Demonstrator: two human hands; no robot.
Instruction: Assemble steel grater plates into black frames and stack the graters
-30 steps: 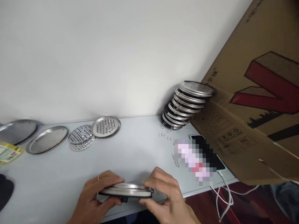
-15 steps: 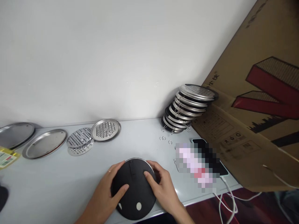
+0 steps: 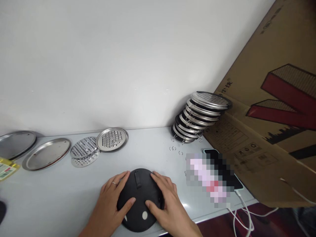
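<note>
A round black disc (image 3: pixel 139 205) with a short raised strap-like tab and pale oval spots lies face up near the table's front edge. My left hand (image 3: pixel 112 200) grips its left side, thumb on top and fingers round the rim. On the opposite side my right hand (image 3: pixel 166 199) grips it too, its thumb on the upper face near a pale spot. The disc's underside is hidden. Beyond, to the left, lie a round grater plate (image 3: pixel 111 140), overlapping perforated discs (image 3: pixel 84 148) and a shallow metal plate (image 3: pixel 46 153).
At the right, a leaning stack of round graters and black discs (image 3: pixel 199 115) stands beside a big cardboard box (image 3: pixel 271 131). Small wire rings (image 3: pixel 180 153) lie before it. A phone (image 3: pixel 237 182) with a white cable (image 3: pixel 247 210) rests near the right edge. A yellow packet (image 3: pixel 8 168) lies far left.
My right hand has shifted its grip, its thumb moving down and left on the disc and its fingers flattening along the rim. The disc has turned slightly and sits flatter.
</note>
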